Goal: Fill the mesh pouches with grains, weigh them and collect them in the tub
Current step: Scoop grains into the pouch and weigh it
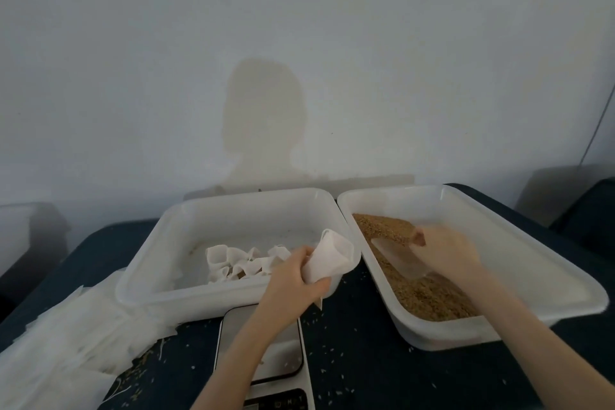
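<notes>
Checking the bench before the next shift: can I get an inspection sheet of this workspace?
Surface: dark table, loose grains scattered on it.
Job's things: left tub holds filled pouches; right tub holds grains; scale under the left forearm.
Clutter: stack of empty pouches at left.
Grippers: left hand grips an open pouch; right hand holds a clear scoop.
Cables: thin line on the wall, far right.
Surroundings: pale wall.

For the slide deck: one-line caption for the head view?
Left hand holds an open mesh pouch while right hand scoops grains.
</notes>
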